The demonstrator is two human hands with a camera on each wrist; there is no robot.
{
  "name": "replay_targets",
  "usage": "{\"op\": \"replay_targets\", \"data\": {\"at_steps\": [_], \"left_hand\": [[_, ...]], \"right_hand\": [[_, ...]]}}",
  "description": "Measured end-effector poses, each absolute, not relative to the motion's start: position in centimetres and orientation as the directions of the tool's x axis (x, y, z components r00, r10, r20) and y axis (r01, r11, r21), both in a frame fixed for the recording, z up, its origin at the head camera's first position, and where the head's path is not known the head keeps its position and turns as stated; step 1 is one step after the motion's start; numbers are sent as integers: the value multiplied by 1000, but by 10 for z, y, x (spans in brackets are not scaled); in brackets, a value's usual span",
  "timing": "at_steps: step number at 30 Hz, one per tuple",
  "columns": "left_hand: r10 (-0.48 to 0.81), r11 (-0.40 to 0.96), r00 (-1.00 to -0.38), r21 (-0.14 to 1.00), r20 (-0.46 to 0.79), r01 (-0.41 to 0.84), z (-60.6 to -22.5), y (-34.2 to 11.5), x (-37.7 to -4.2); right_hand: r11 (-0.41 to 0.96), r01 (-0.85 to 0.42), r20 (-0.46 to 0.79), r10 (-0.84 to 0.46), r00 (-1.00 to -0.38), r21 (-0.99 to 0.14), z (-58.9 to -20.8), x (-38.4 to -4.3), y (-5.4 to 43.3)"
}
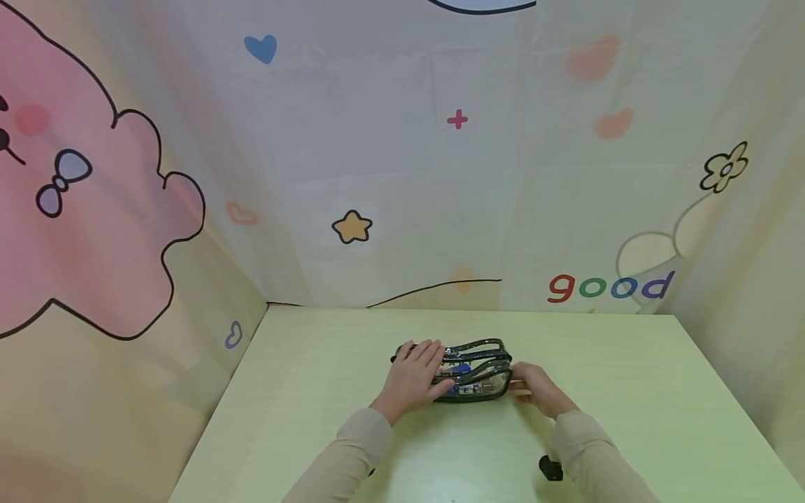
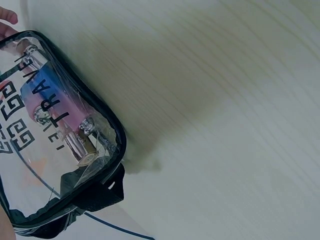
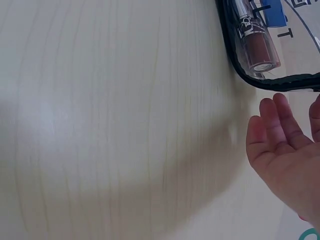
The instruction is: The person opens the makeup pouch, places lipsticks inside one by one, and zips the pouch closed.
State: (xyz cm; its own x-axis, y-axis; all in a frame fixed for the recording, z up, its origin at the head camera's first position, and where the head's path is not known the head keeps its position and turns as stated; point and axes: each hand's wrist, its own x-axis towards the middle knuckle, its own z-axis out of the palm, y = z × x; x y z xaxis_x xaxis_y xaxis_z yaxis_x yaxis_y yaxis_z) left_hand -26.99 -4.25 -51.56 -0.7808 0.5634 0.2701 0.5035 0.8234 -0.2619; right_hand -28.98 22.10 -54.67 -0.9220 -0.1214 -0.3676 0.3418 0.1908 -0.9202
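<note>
A clear travel pouch (image 1: pixel 481 391) with black trim lies on the table in the head view. My left hand (image 1: pixel 411 377) rests over its left end with extended fingers and the thumb along the near side. My right hand (image 1: pixel 541 388) is at the pouch's right end, fingers loosely bent. In the right wrist view, my right hand (image 3: pixel 285 145) sits close below the pouch's black edge (image 3: pixel 295 82); contact is unclear. Through the clear wall show a brownish tube (image 3: pixel 259 50) and, in the left wrist view, a pink and blue tube (image 2: pixel 57 97). Most of my left hand is outside that view.
The pale wooden table (image 1: pixel 302 377) extends around the pouch, to a printed cloth backdrop (image 1: pixel 402 168) behind and at the sides. A small black object (image 1: pixel 550 468) shows beside the right sleeve (image 1: pixel 588 447). A black strap tab (image 2: pixel 102 195) sticks out from the pouch's end.
</note>
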Motion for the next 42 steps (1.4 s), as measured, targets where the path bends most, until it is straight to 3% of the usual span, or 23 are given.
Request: {"op": "replay_targets", "data": {"at_steps": [11,42], "left_hand": [[557,827,-790,-257,256,500,-516,-42,-269],[575,816,-774,-257,264,518,-514,-44,-268]], "right_hand": [[284,224,-271,-138,-953,-932,-529,-285,228],[297,177,-221,-122,-968,-938,-508,-284,230]]}}
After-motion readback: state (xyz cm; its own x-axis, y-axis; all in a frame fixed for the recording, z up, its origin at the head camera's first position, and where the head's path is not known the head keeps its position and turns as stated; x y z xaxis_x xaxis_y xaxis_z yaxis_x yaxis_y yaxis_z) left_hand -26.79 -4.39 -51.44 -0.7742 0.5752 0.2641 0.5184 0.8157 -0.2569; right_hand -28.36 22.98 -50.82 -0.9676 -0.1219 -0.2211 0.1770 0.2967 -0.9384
